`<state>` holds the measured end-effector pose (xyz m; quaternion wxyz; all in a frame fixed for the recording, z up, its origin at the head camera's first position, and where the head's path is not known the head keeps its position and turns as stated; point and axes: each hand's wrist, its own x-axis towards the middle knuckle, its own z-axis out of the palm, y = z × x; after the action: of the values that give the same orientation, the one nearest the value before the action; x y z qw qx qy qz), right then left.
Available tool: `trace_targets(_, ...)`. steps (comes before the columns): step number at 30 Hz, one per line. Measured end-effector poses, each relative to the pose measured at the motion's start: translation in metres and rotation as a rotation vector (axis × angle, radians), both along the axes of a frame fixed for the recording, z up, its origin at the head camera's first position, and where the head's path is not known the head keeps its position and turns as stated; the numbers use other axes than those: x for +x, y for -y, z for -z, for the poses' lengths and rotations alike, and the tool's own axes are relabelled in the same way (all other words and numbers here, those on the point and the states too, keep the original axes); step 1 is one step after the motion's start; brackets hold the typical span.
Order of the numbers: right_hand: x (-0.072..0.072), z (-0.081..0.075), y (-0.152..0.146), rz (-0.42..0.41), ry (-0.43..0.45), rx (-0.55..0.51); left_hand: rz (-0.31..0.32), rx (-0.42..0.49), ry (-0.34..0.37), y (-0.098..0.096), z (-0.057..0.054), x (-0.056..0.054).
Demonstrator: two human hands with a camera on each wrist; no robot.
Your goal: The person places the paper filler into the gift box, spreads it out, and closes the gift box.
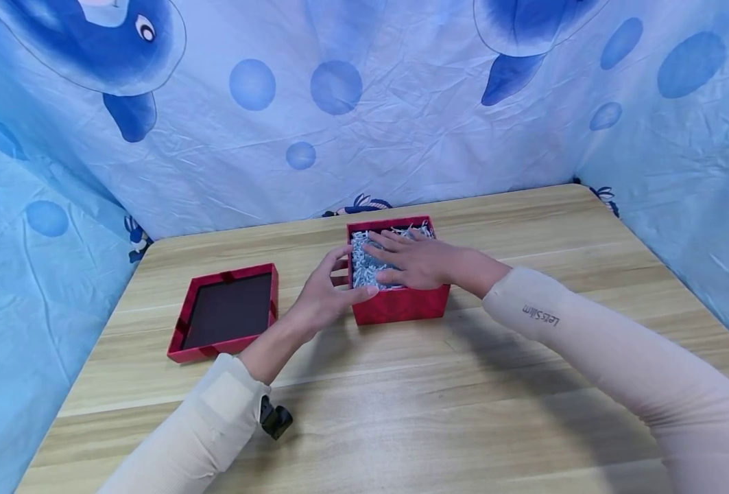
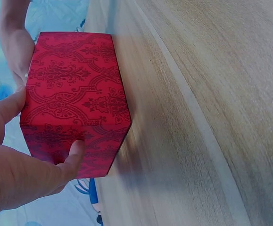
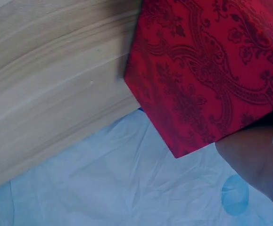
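Note:
A red patterned gift box [image 1: 401,307], its top uncovered, stands on the table filled with pale blue-white shredded paper [image 1: 364,264]. My left hand [image 1: 330,291] grips its left side, with the thumb on the front rim and fingers against the left wall. The left wrist view shows a fingertip [image 2: 76,153] touching the red wall. Fingers extended and spread, my right hand [image 1: 416,261] lies flat on the shredded paper. In the right wrist view only part of the right hand [image 3: 252,162] appears past the box rim.
To the left, the red box lid [image 1: 274,305] lies upturned, its dark inside showing. A light wood table [image 1: 389,412] carries everything. Blue curtain cloth [image 1: 364,165] printed with whales hangs behind the table and along its sides. A small black device [image 1: 274,418] sits at the left wrist.

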<state>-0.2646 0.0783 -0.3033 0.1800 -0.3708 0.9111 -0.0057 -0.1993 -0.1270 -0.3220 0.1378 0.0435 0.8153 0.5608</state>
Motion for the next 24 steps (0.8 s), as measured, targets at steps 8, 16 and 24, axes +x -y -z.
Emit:
trace_targets(8,-0.008,0.004,0.015,0.022,0.099,0.035,0.007,-0.011,-0.003,0.003,-0.003,-0.001)
trace_targets(16,-0.016,0.011,0.018,0.005,0.116,0.05,0.006,-0.004,0.007,0.002,-0.004,-0.003)
trace_targets(24,-0.02,0.012,0.02,-0.029,0.112,0.049,-0.006,-0.003,0.017,0.003,-0.007,-0.004)
